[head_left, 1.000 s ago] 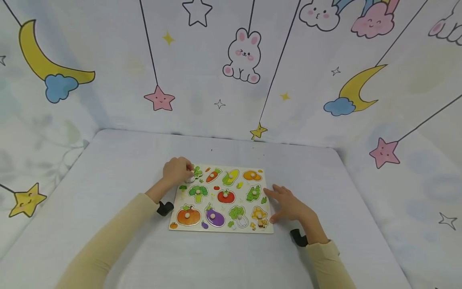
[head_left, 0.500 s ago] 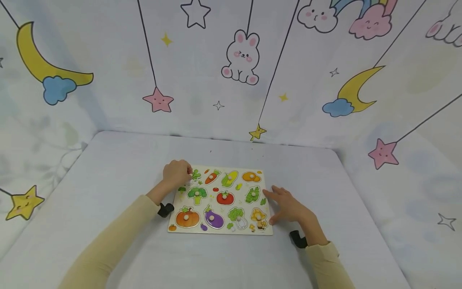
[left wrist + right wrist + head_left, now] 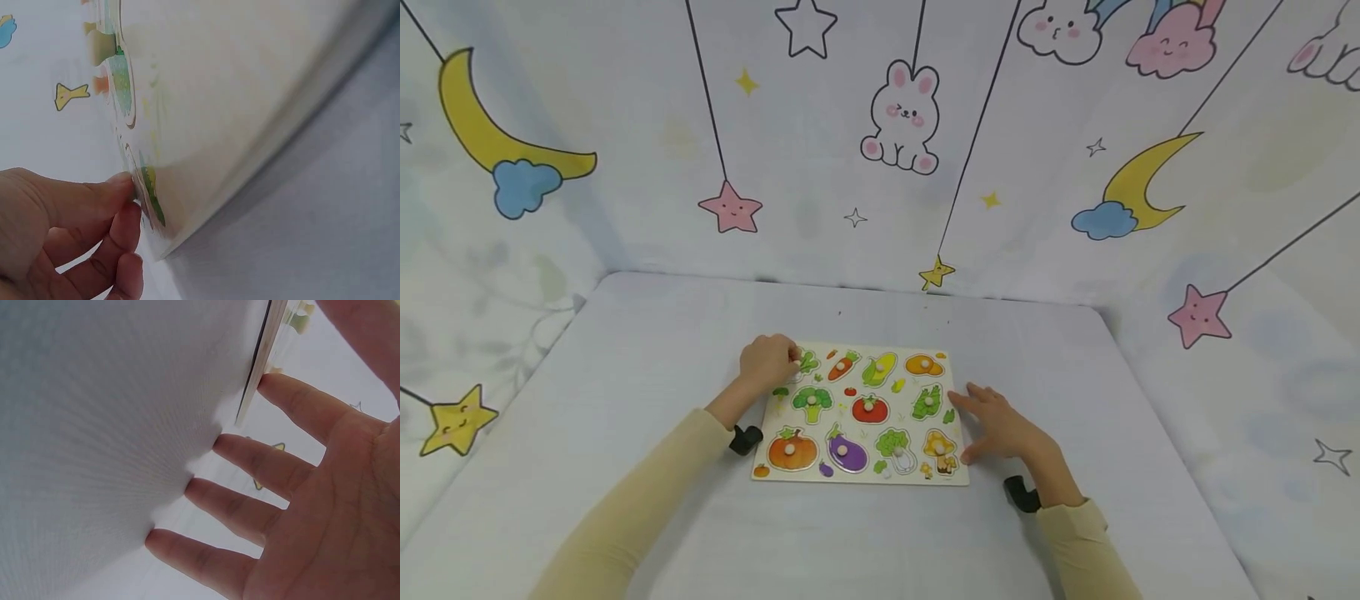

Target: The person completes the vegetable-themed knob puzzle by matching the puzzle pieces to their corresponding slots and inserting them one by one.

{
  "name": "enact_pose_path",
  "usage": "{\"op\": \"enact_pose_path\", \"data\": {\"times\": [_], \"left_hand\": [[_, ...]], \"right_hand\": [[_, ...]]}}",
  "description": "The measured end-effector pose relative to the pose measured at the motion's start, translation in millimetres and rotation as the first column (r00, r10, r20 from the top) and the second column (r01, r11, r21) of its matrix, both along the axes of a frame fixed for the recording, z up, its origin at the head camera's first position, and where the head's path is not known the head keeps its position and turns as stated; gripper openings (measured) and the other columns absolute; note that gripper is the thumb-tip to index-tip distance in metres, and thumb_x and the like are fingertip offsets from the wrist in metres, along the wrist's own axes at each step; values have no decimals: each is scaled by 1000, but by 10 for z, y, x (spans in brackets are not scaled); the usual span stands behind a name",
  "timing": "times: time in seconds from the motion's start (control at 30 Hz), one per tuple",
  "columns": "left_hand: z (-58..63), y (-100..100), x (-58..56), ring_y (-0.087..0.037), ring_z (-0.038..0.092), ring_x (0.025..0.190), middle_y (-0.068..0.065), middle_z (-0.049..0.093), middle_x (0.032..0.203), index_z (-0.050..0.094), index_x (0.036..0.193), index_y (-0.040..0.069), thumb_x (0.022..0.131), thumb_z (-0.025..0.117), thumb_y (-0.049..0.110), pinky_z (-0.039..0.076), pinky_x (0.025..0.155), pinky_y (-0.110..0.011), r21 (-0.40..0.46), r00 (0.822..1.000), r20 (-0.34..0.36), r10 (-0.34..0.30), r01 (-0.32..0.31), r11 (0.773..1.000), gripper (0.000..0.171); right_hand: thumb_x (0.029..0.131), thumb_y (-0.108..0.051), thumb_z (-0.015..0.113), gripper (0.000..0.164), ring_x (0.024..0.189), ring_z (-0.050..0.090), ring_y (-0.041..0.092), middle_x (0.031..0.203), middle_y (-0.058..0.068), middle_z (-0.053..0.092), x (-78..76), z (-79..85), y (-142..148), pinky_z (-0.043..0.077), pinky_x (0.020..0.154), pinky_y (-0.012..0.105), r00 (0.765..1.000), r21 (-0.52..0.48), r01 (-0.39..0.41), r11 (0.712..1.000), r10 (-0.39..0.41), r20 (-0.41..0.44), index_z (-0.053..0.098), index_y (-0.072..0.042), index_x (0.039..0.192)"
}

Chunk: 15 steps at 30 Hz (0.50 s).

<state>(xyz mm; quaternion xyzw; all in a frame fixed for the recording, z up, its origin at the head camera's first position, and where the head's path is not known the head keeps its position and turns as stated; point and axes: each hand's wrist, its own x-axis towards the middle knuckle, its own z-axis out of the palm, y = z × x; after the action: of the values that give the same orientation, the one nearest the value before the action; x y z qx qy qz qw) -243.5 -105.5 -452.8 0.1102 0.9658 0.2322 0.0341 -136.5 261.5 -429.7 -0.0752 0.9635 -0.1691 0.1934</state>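
A wooden knob puzzle board point(image 3: 831, 421) lies on the white table, with vegetable pieces sitting in its recesses. At its far left corner my left hand point(image 3: 766, 364) pinches a puzzle piece with green leaves point(image 3: 808, 362); the rest of that piece is hidden by the fingers. In the left wrist view, the thumb and index finger of the left hand point(image 3: 75, 219) meet right at the board's surface. My right hand point(image 3: 1000, 425) is spread along the right edge. In the right wrist view, one fingertip point(image 3: 267, 382) touches the board's side and other fingertips press the cloth.
Carrot point(image 3: 842, 366), corn point(image 3: 887, 363), broccoli point(image 3: 812, 412), tomato point(image 3: 860, 412), pumpkin point(image 3: 805, 454) and eggplant point(image 3: 853, 458) pieces, among several others, have round knobs standing up. White cloth point(image 3: 880, 542) covers the table. A printed backdrop point(image 3: 820, 142) rises behind it.
My left hand has come down slightly at the corner, and the leafy piece sits lower against the board. The right hand has stayed at the edge.
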Motion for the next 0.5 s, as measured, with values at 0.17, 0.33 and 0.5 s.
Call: {"op": "enact_pose_path", "data": {"times": [0.17,0.33,0.5], "left_hand": [[-33,-5,0,-21,52,66,-6,63,72,71,87,6,86,67,13,36,53,-27,49,1000,-4,7,-7,999,8],[70,-75,137,-34,60,94,-18,69,106,64,123,2,89,69,27,52,72,-40,75,999,44,2,-5,997,42],[298,-355,545,-51,34,133,-30,39,148,38,146,-3,94,62,37,36,102,-68,68,1000,-6,10,-9,998,69]], "right_hand": [[64,-25,90,98,145,16,52,158,25,26,-26,10,28,26,111,69,1000,0,-2,1000,2,-8,42,-13,149],[66,-26,89,98,146,16,50,159,24,24,-32,-14,33,24,112,68,1000,-13,4,1000,-4,1,40,-15,150],[73,-33,85,95,145,17,51,160,25,21,43,28,17,26,110,70,999,3,-6,1000,6,-49,36,-13,152]]}}
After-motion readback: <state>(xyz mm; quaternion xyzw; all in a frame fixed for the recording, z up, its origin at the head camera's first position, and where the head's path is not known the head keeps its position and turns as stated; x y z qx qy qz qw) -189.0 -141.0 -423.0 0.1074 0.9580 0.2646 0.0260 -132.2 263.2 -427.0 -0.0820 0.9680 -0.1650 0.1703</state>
